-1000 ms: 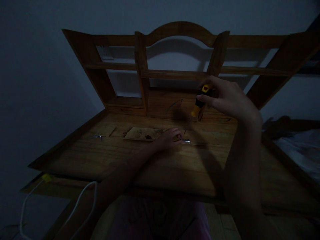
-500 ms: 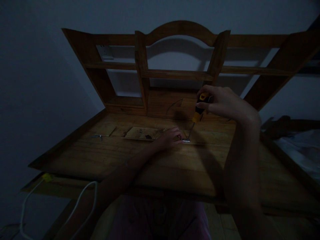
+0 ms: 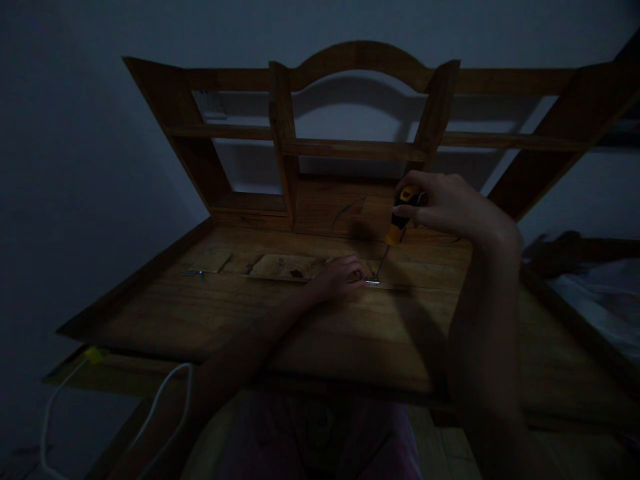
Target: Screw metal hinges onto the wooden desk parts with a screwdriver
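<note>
My right hand [image 3: 440,203] is closed around the black and yellow handle of a screwdriver [image 3: 396,230]. The screwdriver tilts, its shaft running down and left to a small shiny metal hinge [image 3: 373,281]. Beside the hinge's left end is my left hand [image 3: 343,275], fingers curled and pinching at it; the fingertips are partly hidden. Beneath that hand lies a narrow, stained wooden board [image 3: 280,266] flat on the wooden desk [image 3: 320,333]. Any screw under the tip is too small to make out.
Further left on the desk are a small wooden piece [image 3: 213,261] and some small metal parts [image 3: 195,273]. A wooden shelf unit [image 3: 350,150] rises along the back. A white cable [image 3: 165,387] loops at the front left; pale cloth or plastic [image 3: 600,300] lies to the right.
Both hands stay almost where they were, the screwdriver tip still at the hinge. The hinge's glint has changed slightly.
</note>
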A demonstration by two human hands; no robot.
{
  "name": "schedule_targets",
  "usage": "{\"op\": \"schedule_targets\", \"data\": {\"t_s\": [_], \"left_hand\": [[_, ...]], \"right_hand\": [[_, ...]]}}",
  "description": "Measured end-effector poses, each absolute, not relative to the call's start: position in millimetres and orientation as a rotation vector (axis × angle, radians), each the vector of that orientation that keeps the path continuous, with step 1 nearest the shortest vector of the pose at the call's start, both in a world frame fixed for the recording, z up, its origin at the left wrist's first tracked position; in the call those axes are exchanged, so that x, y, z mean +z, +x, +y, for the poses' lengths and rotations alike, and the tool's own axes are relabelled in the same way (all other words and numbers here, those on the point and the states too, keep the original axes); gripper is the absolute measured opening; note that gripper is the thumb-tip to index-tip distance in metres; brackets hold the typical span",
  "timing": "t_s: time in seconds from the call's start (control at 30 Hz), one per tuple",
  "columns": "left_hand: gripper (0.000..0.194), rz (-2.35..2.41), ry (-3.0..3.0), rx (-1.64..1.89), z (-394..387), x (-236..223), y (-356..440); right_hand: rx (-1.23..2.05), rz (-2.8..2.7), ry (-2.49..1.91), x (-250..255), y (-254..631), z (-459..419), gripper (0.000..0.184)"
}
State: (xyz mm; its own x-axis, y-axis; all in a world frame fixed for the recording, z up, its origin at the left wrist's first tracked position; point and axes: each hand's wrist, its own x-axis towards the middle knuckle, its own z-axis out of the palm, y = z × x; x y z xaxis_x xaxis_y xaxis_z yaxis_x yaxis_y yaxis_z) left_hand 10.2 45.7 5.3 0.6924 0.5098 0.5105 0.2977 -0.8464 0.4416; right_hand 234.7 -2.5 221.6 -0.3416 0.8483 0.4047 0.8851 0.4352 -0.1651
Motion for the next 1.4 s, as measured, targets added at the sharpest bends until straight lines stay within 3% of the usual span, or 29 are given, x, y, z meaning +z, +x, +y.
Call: {"op": "schedule_targets", "data": {"t_s": [0.23,0.67,1.07,1.4], "left_hand": [[0.017,0.746,2.549,0.939,41,3,17],[0.035,0.958,2.516,1.034,32,-1,29],[0.02,0.92,2.433,0.959,33,2,28],[0.022,0.882,2.368,0.998,37,1,28]], "right_hand": [[-0.116,-2.258,-1.46,221,236,-1,0.027],[-0.082,-2.203,-1.485,223,244,-2,0.033],[-0.117,-2.165,-1.545,223,252,-3,0.034],[-0.136,-2.177,-1.514,223,257,-3,0.037]]}}
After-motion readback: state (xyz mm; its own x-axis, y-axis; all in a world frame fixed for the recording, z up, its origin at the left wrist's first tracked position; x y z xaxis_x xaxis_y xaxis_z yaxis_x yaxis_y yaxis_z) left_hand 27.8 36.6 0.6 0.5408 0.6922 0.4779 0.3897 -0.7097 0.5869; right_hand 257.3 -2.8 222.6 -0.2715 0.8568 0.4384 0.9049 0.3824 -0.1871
